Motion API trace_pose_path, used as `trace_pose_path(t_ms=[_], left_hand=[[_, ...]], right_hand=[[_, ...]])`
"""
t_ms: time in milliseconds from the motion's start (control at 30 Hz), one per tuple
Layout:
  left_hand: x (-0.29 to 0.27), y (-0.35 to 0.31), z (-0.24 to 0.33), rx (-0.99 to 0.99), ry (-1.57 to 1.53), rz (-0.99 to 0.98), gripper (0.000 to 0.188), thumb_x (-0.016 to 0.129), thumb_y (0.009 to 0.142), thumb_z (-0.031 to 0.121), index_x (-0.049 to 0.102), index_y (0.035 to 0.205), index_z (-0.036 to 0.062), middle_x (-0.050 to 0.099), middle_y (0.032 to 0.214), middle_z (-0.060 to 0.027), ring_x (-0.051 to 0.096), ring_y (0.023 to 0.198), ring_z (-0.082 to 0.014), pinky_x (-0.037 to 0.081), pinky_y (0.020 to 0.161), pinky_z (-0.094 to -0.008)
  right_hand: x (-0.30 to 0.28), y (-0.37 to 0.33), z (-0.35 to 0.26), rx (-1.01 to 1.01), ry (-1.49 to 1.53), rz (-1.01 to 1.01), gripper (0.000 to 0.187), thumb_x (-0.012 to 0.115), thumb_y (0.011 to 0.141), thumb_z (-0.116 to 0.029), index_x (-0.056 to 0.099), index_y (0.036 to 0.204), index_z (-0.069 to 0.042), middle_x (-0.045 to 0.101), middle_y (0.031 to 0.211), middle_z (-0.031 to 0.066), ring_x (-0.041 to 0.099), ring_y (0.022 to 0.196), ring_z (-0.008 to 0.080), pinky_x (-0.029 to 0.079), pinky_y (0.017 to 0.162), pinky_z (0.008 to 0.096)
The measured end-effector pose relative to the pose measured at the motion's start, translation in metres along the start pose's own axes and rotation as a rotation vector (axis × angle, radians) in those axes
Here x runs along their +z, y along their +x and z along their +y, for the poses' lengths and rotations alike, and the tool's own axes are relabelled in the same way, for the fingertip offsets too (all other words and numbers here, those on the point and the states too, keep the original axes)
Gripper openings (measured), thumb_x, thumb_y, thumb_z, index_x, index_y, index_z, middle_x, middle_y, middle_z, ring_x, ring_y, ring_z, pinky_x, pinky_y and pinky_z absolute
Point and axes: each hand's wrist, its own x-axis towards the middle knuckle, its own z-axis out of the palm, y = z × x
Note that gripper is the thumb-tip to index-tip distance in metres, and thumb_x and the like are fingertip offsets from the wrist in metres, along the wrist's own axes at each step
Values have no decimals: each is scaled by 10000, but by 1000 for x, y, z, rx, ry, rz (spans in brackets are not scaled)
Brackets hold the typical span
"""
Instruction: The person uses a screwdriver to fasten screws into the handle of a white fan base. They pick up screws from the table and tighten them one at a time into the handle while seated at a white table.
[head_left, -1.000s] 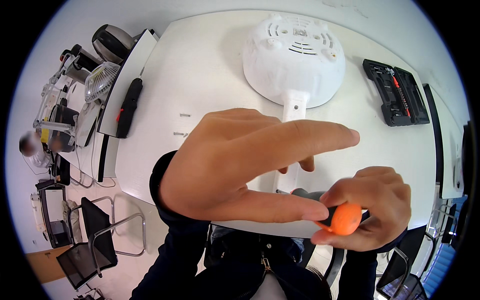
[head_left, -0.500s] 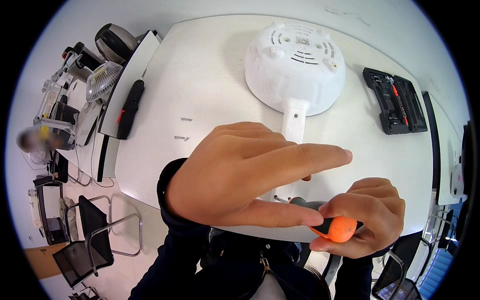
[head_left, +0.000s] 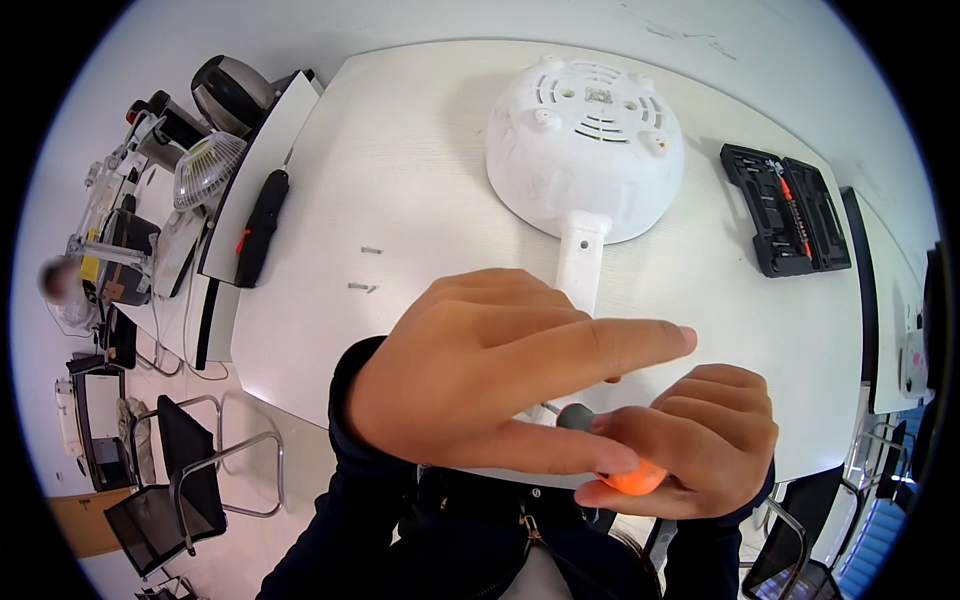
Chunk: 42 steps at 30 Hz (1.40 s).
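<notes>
An upturned white bowl-shaped pot [head_left: 585,165] has vent slots and small feet on its upper side. Its white handle [head_left: 580,270] runs toward me. My left hand [head_left: 490,370] lies over the handle, index finger and thumb stretched apart; its other fingertips are mostly hidden. In my right hand [head_left: 700,440], closed around it, is a screwdriver with a grey and orange handle [head_left: 638,478]. Its shaft points left toward the near end of the pot handle, and the tip is hidden behind my left hand. My left thumb lies against the screwdriver's handle.
Several small screws [head_left: 371,250] lie on the white table [head_left: 400,150] to the left. A black power screwdriver [head_left: 262,228] rests at the left edge. An open black tool case [head_left: 785,215] lies at the right. Beyond the left edge are a kettle [head_left: 232,92] and chairs [head_left: 185,460].
My right hand has shifted left and turned with the screwdriver, so less of its handle shows. My left hand stays over the pot handle. The whole view has tilted slightly.
</notes>
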Motion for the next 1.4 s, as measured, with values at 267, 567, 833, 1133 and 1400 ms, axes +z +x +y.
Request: trace_pose_path(t_ms=[267,567,833,1133,1400], left_hand=[[13,1,7,45,-5,173,571,760,637,384,639,1031,-12,614,618,-52,575,499,-153,388,458,-219],[22,6,23,-118,-139,164,565,775,650,246,578,1063,-87,650,672,-124,610,515,-165,428,476,-221],[19,-1,28,-278,-354,122,539,685,763,191,478,1204,-39,637,885,-150,635,708,-190,481,651,-253],[61,1,21,-203,-536,391,406,545,848,159,411,1161,-60,539,790,-99,500,604,-116,408,547,-232],[61,-13,13,-194,-949,307,566,554,821,250,306,1205,-84,541,719,-102,491,563,-94,386,498,-219]], right_hand=[[30,1,-1,112,223,231,255,746,588,-172,600,767,-62,529,548,-1,454,396,117,292,363,224],[16,-5,-9,115,101,108,217,699,660,-173,599,827,-77,497,530,-16,448,391,122,285,362,250],[1,-4,-1,176,277,-18,446,727,628,-120,613,1048,-24,620,672,51,568,490,152,421,453,249],[2,-6,-1,192,150,96,386,734,616,-85,610,979,-38,618,682,46,582,511,163,436,462,247],[2,-7,-4,33,190,213,444,742,594,-67,647,1026,-93,602,691,7,552,515,120,422,439,219]])
